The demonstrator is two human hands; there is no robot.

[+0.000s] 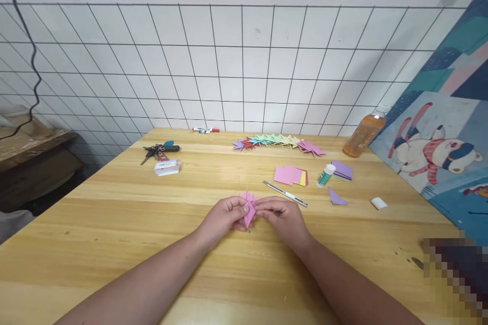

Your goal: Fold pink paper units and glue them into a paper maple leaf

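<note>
Bottle [364,136], perhaps tea, beyond held origami [249,216]

wht blk-grid wall [226,63] | lt-wood tbl [114,221] | blk cord [34,51], far L

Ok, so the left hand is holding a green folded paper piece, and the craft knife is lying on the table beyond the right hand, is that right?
Not quite: the folded paper piece in the left hand is pink, not green, as the head view shows. The craft knife does lie on the table beyond the right hand.
</note>
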